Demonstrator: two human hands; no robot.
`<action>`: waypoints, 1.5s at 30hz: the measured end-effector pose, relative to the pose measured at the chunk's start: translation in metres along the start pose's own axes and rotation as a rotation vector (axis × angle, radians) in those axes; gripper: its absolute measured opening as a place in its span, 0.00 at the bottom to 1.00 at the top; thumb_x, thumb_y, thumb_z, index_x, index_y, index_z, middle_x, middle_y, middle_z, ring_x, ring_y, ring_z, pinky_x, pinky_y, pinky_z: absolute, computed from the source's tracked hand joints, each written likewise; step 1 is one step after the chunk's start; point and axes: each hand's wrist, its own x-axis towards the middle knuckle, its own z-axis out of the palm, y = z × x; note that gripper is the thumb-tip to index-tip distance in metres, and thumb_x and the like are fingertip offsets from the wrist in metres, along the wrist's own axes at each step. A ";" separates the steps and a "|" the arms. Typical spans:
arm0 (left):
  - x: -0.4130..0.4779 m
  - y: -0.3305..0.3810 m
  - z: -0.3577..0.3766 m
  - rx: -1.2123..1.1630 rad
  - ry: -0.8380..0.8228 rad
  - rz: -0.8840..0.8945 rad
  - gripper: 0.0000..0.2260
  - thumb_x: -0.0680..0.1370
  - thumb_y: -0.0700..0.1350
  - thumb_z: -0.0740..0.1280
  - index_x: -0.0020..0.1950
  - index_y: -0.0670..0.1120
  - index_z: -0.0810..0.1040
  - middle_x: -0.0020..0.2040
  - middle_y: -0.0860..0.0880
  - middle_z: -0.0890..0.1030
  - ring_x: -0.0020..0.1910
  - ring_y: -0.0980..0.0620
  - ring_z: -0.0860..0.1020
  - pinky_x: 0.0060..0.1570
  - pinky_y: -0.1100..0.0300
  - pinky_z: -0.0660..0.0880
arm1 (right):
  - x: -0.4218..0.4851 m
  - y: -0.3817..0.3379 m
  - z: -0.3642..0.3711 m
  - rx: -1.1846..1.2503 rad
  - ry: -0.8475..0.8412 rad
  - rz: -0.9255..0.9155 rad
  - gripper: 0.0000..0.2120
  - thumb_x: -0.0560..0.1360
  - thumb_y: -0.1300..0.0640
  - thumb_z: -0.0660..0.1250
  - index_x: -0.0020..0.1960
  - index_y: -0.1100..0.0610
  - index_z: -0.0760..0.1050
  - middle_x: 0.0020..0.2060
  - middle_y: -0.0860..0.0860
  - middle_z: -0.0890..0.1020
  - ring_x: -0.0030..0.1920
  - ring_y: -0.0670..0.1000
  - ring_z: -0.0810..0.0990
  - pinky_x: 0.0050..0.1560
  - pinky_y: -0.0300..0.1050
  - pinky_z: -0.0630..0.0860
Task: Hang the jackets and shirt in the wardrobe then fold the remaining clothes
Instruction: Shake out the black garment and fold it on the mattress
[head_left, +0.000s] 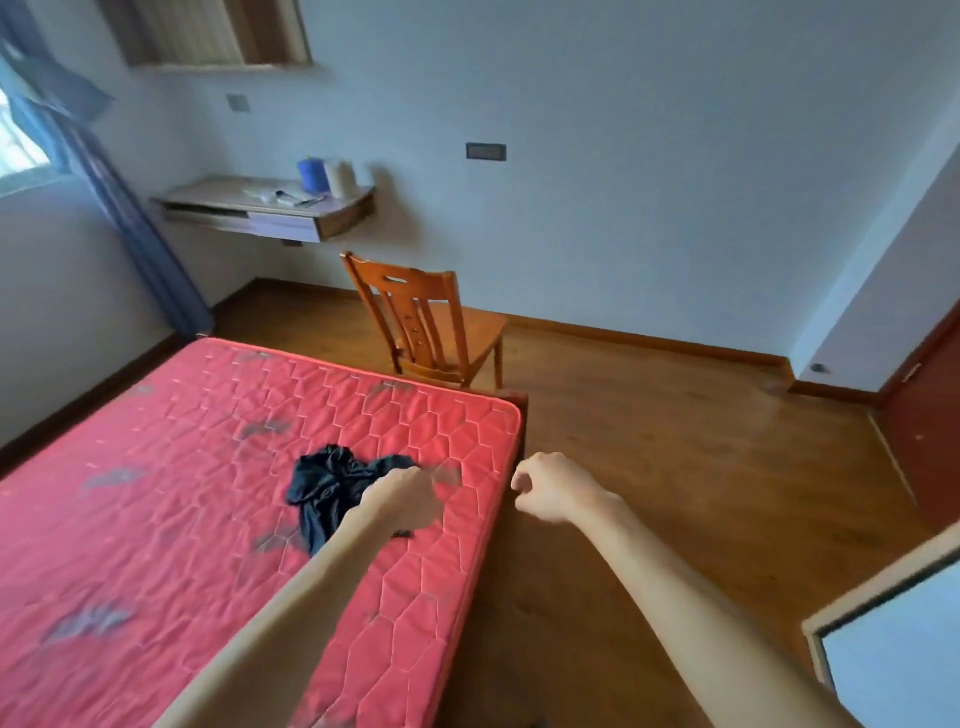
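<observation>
A dark crumpled garment (332, 486) lies on the red quilted mattress (156, 519), near its right edge. My left hand (402, 499) reaches over the garment's right part, palm down and touching or just above the cloth. Its fingers are blurred, so a grip on the cloth cannot be made out. A bit of dark cloth shows under its wrist. My right hand (550, 488) hovers beyond the mattress's right edge, over the floor. Its fingers are loosely curled and hold nothing.
A wooden chair (426, 322) stands just past the bed's far right corner. A wall-mounted shelf (270, 208) carries a blue and a white container. A blue curtain (145, 234) hangs at the left, and a white-panelled frame (893, 649) is at the lower right. The floor is wood.
</observation>
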 end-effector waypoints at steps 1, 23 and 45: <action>0.008 -0.004 -0.005 -0.013 0.007 -0.037 0.08 0.75 0.50 0.63 0.40 0.48 0.78 0.48 0.44 0.83 0.47 0.43 0.81 0.40 0.56 0.74 | 0.016 -0.001 -0.005 0.002 -0.015 -0.023 0.13 0.77 0.55 0.68 0.61 0.52 0.80 0.59 0.51 0.82 0.56 0.52 0.81 0.57 0.47 0.78; 0.150 -0.187 -0.020 -0.375 0.008 -0.587 0.07 0.70 0.45 0.61 0.34 0.44 0.71 0.33 0.47 0.76 0.32 0.47 0.72 0.32 0.60 0.68 | 0.329 -0.126 0.053 -0.175 -0.414 -0.365 0.15 0.73 0.57 0.65 0.59 0.51 0.81 0.56 0.50 0.84 0.58 0.53 0.81 0.58 0.48 0.77; 0.325 -0.343 0.232 -0.807 0.000 -0.876 0.15 0.77 0.44 0.63 0.60 0.51 0.82 0.66 0.43 0.75 0.66 0.43 0.74 0.62 0.51 0.73 | 0.536 -0.176 0.366 -0.130 -0.745 -0.265 0.19 0.77 0.58 0.60 0.64 0.45 0.79 0.62 0.53 0.79 0.60 0.54 0.79 0.65 0.47 0.73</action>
